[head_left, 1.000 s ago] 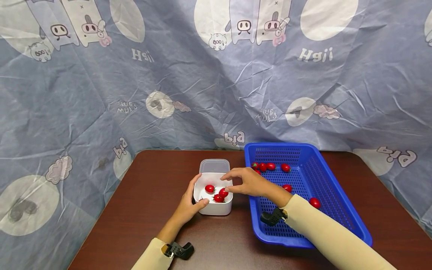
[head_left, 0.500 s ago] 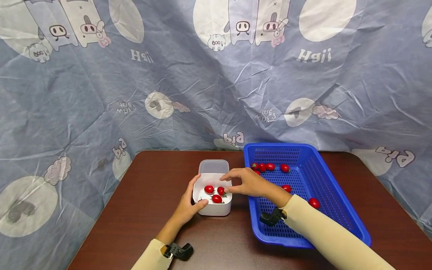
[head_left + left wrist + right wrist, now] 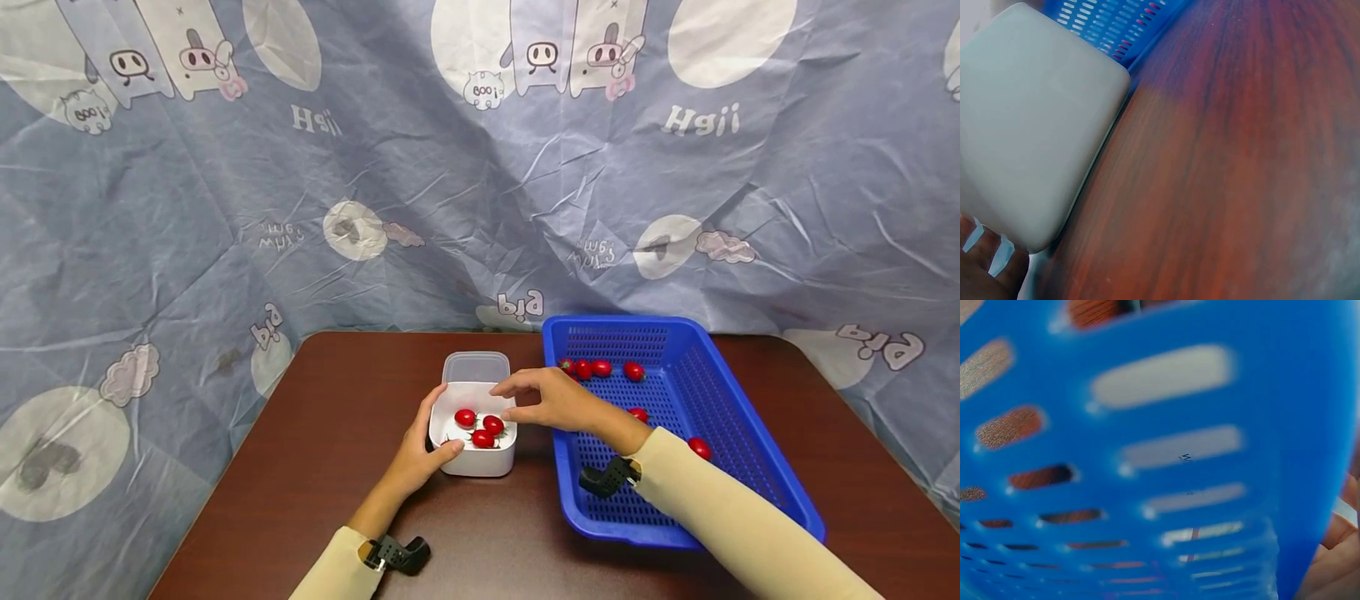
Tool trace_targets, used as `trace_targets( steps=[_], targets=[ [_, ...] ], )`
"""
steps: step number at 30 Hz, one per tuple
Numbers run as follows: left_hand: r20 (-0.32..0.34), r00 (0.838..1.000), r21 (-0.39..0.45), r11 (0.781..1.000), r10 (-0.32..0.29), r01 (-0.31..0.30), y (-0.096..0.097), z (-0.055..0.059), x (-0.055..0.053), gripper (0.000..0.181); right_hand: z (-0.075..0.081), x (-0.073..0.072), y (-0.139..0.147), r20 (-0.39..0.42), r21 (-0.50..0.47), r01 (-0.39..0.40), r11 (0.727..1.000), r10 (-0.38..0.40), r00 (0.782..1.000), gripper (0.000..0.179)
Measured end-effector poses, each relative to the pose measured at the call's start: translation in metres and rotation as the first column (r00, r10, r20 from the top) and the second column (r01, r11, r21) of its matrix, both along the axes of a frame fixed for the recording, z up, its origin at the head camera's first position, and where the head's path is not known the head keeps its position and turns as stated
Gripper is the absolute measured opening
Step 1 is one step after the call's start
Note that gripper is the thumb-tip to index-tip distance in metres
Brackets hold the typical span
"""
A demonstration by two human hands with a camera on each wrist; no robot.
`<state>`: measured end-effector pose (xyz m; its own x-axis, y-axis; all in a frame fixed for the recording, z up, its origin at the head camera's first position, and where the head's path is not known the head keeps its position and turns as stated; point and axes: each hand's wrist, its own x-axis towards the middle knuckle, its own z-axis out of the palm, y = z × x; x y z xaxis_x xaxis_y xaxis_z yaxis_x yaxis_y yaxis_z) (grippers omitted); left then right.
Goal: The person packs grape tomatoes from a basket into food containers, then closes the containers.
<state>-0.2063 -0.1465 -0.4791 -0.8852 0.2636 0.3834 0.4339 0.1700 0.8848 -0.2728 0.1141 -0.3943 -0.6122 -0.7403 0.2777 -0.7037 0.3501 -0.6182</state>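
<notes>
A: What's biggest?

B: A printed curtain [image 3: 450, 179] at 12 o'clock, behind a brown desk [image 3: 337, 400].

A: And on the desk?

B: A blue basket [image 3: 630, 533] toward 3 o'clock. Near its 9 o'clock side, but apart from it, stands a white box [image 3: 480, 463], uncovered.

A: What are the hands doing?

B: The left hand [image 3: 414, 450] holds the box at its 9 o'clock, thumb over the rim toward 7. The right hand [image 3: 555, 402] hangs at the box's 2 o'clock, thumb and fingers parted; I see nothing between them.

A: Anything smaller?

B: A lid [image 3: 477, 367] at the box's 12; I can't tell whether it's attached. Then three tomatoes [image 3: 492, 425] inside the box, at 10, 3 and 5, the one at 3 just by the right thumb. More tomatoes [image 3: 633, 372] sit in the basket, mostly toward its 10.

A: So which step is this?

B: I'd judge it the release of a tomato into the box. The next move would call for lifting the right hand clear, swinging toward 3 o'clock and pinching another, while the left steadies the box.
</notes>
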Motion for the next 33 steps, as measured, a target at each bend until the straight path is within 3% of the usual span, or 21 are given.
trace_targets(
  steps=[15, 24, 33],
  targets=[
    [-0.003, 1.0, 0.0, 1.0, 0.007, -0.007, 0.0, 0.0, 0.0, 0.083, 0.012, -0.002, 0.024, 0.108, -0.029, 0.033, 0.999, -0.03, 0.994, 0.036],
    [0.001, 1.0, -0.014, 1.0, 0.014, -0.014, -0.001, 0.001, 0.0, 0.083, 0.013, -0.002, 0.043, 0.112, -0.047, 0.122, 0.991, -0.116, 0.987, 0.032],
    [0.005, 1.0, 0.001, 1.0, -0.001, 0.001, -0.001, -0.001, -0.001, 0.083, 0.027, 0.013, 0.055, 0.112, -0.063, 0.173, 0.983, -0.165, 0.98, 0.031]
  ],
)
